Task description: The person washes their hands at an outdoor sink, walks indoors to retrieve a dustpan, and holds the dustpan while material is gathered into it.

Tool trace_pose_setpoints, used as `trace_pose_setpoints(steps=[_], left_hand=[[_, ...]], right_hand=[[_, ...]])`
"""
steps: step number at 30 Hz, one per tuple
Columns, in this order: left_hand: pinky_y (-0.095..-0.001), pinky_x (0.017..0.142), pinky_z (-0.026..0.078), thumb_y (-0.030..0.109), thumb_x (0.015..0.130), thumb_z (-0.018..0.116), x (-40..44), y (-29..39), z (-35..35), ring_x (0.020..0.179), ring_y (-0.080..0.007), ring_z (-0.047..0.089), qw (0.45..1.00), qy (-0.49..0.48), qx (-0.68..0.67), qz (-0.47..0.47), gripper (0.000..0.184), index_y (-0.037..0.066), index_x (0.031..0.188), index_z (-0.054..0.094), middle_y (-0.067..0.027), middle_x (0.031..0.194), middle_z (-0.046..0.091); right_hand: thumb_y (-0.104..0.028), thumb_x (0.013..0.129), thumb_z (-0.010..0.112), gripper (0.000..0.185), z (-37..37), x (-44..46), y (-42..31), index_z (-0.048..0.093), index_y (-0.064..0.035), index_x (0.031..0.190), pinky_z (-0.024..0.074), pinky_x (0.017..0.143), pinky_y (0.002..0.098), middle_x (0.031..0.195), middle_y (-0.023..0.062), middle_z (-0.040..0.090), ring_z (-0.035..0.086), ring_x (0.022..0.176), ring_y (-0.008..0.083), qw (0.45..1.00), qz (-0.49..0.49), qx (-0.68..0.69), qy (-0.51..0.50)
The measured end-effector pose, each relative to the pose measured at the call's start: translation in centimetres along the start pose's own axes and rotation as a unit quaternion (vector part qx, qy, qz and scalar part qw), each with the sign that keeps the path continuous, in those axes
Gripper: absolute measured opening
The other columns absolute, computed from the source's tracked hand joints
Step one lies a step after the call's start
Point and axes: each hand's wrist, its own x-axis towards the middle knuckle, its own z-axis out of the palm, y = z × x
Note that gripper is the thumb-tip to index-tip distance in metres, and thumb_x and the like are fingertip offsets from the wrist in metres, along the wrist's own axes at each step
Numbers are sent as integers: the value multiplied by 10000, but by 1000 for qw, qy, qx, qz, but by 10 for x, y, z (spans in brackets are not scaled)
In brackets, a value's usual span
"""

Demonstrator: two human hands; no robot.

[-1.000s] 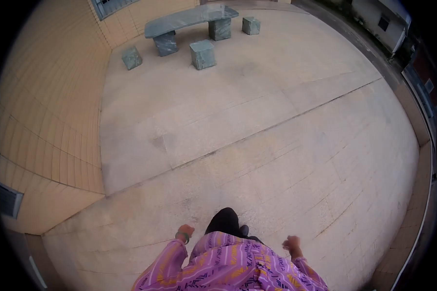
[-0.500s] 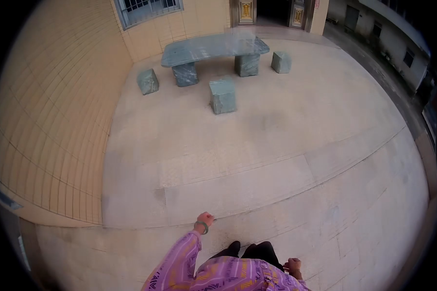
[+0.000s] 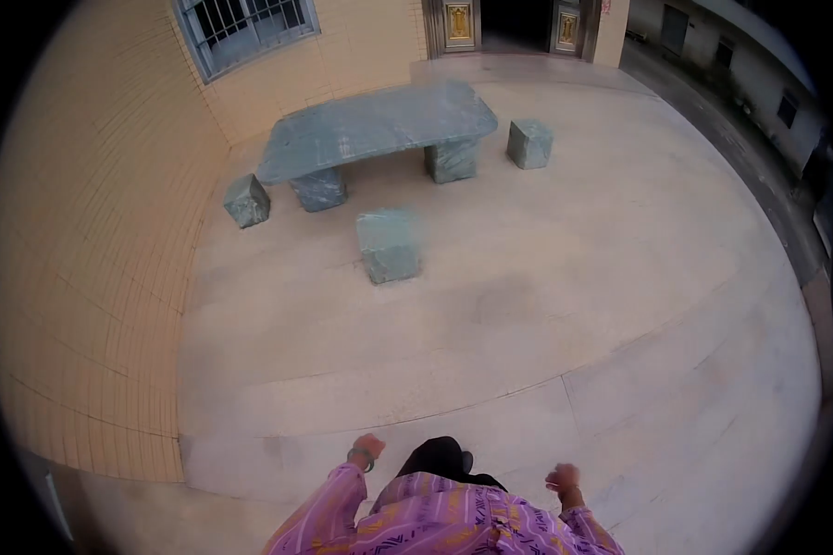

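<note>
Head view: hands (image 3: 368,447) (image 3: 564,478) apparently curled (stool (image 3: 390,250) ahead).

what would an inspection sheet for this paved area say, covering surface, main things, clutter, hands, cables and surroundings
Surface: pale paving with thin joint lines and some darker patches.
Main things: grey-green stone table on two block supports; three block stools, one in front, one off its left end, one off its right end.
Clutter: nothing seen.
Hands: left hand, bangle at the wrist, and right hand are apart, away from the furniture; no held object visible, finger detail too small to judge.
Cables: nothing seen.
Surroundings: tiled wall, barred window, dark open doorway, building beyond a roadway.
</note>
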Motion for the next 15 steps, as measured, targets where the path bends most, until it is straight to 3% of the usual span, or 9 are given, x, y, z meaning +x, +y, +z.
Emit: trace_pose_setpoints(steps=[1, 2, 4, 5, 7, 8, 10, 12, 15], left_hand=[[-273, 413, 428, 256, 699, 523, -4, 6, -7, 451, -155, 530, 997, -40, -23, -66, 229, 40, 626, 548, -74, 536, 538], [-277, 408, 432, 223, 726, 476, 26, -39, 12, 447, -164, 532, 992, -99, 68, 29, 228, 30, 634, 555, -75, 535, 537], [-297, 500, 459, 221, 742, 489, -6, 30, -16, 522, -188, 582, 970, -138, 74, -187, 210, 52, 655, 579, -70, 611, 588], [-280, 488, 454, 230, 735, 488, -2, 44, -23, 516, -186, 582, 963, -181, 165, -114, 221, 48, 648, 578, -61, 590, 579], [-282, 504, 456, 242, 719, 487, 14, 113, -40, 555, -184, 589, 947, -172, 185, -196, 225, 44, 662, 577, -59, 586, 573], [-282, 504, 456, 242, 719, 487, 42, 131, -46, 555, -184, 589, 946, -176, 193, -190, 225, 44, 662, 577, -59, 586, 573], [-306, 546, 461, 248, 709, 515, 114, 175, -40, 628, -199, 594, 950, -151, 177, -209, 194, 69, 714, 589, -77, 652, 595], [-336, 573, 452, 247, 689, 517, 204, 230, -35, 652, -238, 580, 965, -112, 136, -196, 200, 59, 697, 587, -107, 663, 583], [-381, 612, 438, 245, 659, 521, 345, 351, -33, 687, -296, 558, 997, 46, 0, -66, 209, 46, 671, 582, -153, 681, 566]], right_hand=[[-158, 715, 468, 151, 11, 15, -50, 491, -55, 823, 450, 407, 340, 640, 102, 542, 552, 523, 217, 999, -37, -17, -6], [-154, 715, 462, 168, 27, 25, -104, 494, -45, 839, 452, 409, 322, 629, 88, 535, 550, 521, 199, 998, -52, -36, 2], [-145, 733, 450, 181, 53, 57, -183, 488, -29, 867, 463, 426, 296, 649, 90, 545, 554, 531, 177, 995, -91, -31, 4], [-155, 740, 456, 187, 65, 66, -222, 491, -28, 873, 463, 432, 289, 660, 89, 548, 555, 538, 173, 994, -106, -10, -5], [-165, 747, 462, 193, 83, 88, -269, 493, -28, 879, 464, 438, 281, 672, 87, 551, 557, 545, 169, 993, -116, 17, -10], [-175, 750, 471, 201, 90, 98, -287, 493, -28, 885, 463, 441, 276, 679, 85, 552, 557, 550, 168, 991, -132, 5, -24], [-180, 742, 493, 206, 91, 124, -330, 496, -29, 883, 461, 443, 270, 685, 83, 553, 557, 552, 164, 989, -145, -14, -30], [-164, 726, 494, 215, 75, 142, -340, 507, -12, 876, 475, 430, 303, 669, 100, 559, 569, 538, 185, 998, -65, -9, -24], [-112, 710, 488, 210, 31, 181, -347, 492, -1, 888, 472, 403, 334, 637, 123, 557, 567, 498, 210, 998, 51, -31, 12]])
